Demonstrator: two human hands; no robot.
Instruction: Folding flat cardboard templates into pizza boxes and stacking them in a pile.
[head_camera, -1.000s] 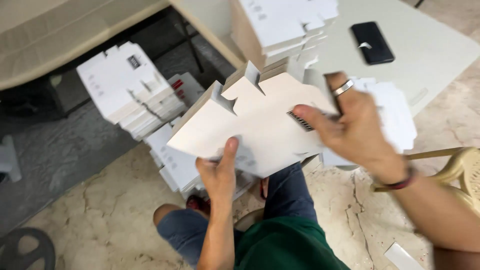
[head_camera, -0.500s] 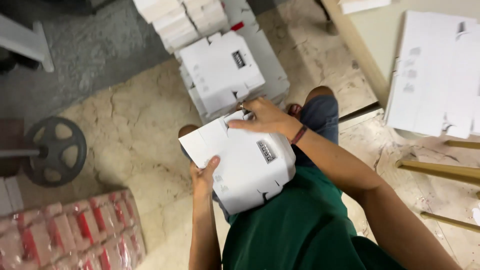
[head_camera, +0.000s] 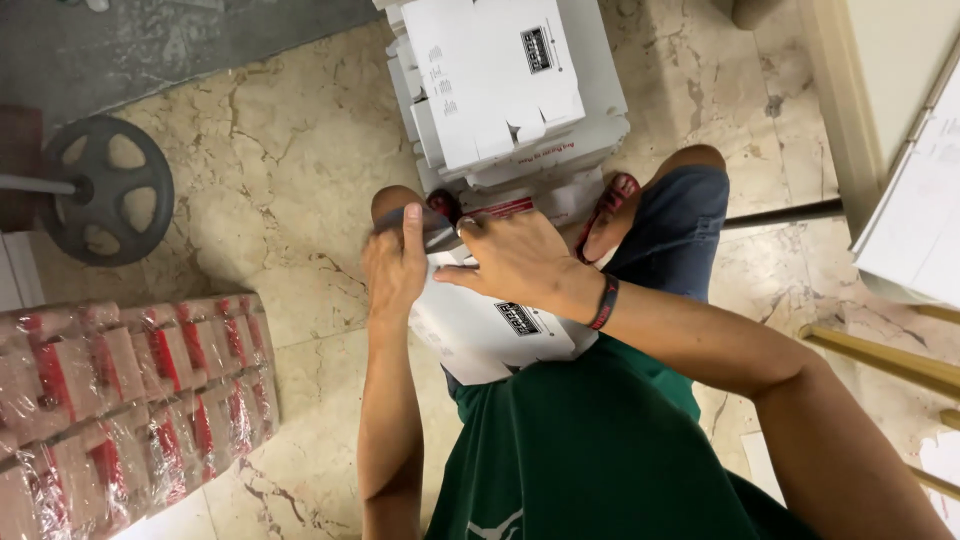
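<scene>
A flat white die-cut cardboard box blank (head_camera: 490, 325) with a small black label rests on my lap, against my green shirt. My left hand (head_camera: 397, 262) grips its far left edge, fingers curled over it. Across the top of the blank lies my right hand (head_camera: 510, 258), which wears a ring and a dark wristband and presses down near the same edge. Just beyond my knees, a stack of the same white box blanks (head_camera: 505, 85) stands on the marble floor.
A plastic-wrapped bundle of red and white packs (head_camera: 130, 400) lies on the floor at the left. A grey weight plate on a bar (head_camera: 100, 190) sits at the upper left. A table edge (head_camera: 850, 110) and more white sheets (head_camera: 915, 210) are at the right, with wooden chair legs (head_camera: 880, 360) below.
The view has swung from the table down to the floor and my lap. The box blank has come down from in front of me onto my lap, both hands now at its far edge.
</scene>
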